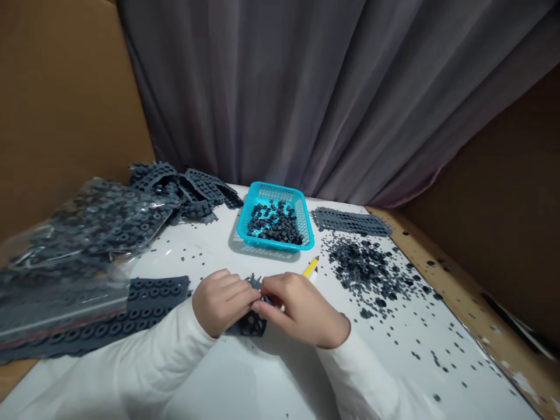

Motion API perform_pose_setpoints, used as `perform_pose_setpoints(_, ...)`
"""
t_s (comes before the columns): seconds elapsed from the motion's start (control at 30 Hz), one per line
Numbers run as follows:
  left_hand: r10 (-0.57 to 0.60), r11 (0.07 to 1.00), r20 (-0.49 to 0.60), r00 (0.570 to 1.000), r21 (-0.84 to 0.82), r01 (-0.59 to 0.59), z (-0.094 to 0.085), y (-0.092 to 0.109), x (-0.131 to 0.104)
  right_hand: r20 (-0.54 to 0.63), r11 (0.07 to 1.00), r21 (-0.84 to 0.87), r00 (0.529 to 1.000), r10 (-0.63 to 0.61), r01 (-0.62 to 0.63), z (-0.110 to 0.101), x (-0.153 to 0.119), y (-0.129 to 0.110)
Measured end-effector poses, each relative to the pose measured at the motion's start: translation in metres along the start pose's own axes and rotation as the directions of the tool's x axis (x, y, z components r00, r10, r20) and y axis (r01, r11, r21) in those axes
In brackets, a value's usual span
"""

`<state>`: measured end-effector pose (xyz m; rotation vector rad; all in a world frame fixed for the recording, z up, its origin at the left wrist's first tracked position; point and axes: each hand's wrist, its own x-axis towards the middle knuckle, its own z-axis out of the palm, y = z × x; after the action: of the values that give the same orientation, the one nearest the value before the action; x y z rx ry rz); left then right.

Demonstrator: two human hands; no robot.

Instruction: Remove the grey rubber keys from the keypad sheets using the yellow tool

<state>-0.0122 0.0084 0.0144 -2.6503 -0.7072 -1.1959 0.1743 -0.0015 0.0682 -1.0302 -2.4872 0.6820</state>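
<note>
Near the middle of the white table, my left hand (227, 300) is closed on a small dark rubber sheet (252, 324) with holes in it. My right hand (301, 306) meets it from the right, thumb and fingers pinched on the same sheet at its upper right part. The fingertips of both hands nearly touch, and they hide much of the sheet. Beyond the hands stands a turquoise basket (245, 228) with many small black pieces (280, 224) in it. A yellow tool (311, 267) lies just behind my right hand.
On the left, a clear bag (100, 227) of ring-studded parts overlaps a long rubber sheet (161, 297). More sheets (192, 189) are piled behind. To the right lie a flat strip (352, 221) and scattered black bits (367, 268). Cardboard walls (65, 87) and a grey curtain (271, 87) surround the table.
</note>
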Motion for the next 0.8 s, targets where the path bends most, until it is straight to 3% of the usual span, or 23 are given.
perform_pose_setpoints(0.1, 0.013, 0.999, 0.034, 0.999, 0.049, -0.015, 0.001, 0.000, -0.001, 0.025, 0.987, 0.159, 1.000, 0.005, -0.009, 0.007, -0.001, 0.008)
perform_pose_setpoints(0.2, -0.050, 0.998, 0.085, 0.995, 0.026, 0.048, 0.001, 0.001, 0.000, 0.042, 0.919, 0.394, 0.999, 0.010, -0.026, 0.014, -0.001, 0.018)
perform_pose_setpoints(0.3, -0.192, 0.918, 0.306, 0.933, -0.281, 0.281, -0.001, 0.005, 0.003, 0.064, 0.714, 0.696, 0.997, 0.044, -0.076, 0.026, -0.001, 0.024)
perform_pose_setpoints(0.37, -0.249, 0.686, 0.477, 0.843, -0.528, 0.501, 0.000, 0.009, 0.005, 0.071, 0.480, 0.870, 0.992, 0.109, -0.114, 0.036, 0.000, 0.025)
perform_pose_setpoints(0.47, -0.432, 0.183, 0.584, 0.687, -0.690, 0.701, 0.004, 0.017, 0.007, 0.079, 0.077, 0.992, 0.967, 0.242, -0.100, 0.050, 0.004, 0.019)
perform_pose_setpoints(0.57, -0.601, -0.308, 0.651, 0.464, -0.724, 0.617, 0.009, 0.023, 0.012, 0.096, -0.245, 0.969, 0.943, 0.319, -0.016, 0.057, 0.011, 0.009)
perform_pose_setpoints(0.63, -0.613, -0.519, 0.700, 0.367, -0.707, 0.481, 0.010, 0.025, 0.015, 0.106, -0.374, 0.927, 0.935, 0.338, 0.030, 0.058, 0.015, 0.003)
perform_pose_setpoints(0.7, -0.559, -0.656, 0.762, 0.327, -0.648, 0.387, 0.009, 0.024, 0.016, 0.108, -0.441, 0.895, 0.929, 0.355, 0.064, 0.058, 0.019, -0.001)
perform_pose_setpoints(0.8, -0.404, -0.791, 0.852, 0.333, -0.508, 0.340, 0.007, 0.019, 0.014, 0.103, -0.467, 0.877, 0.907, 0.408, 0.111, 0.060, 0.027, -0.005)
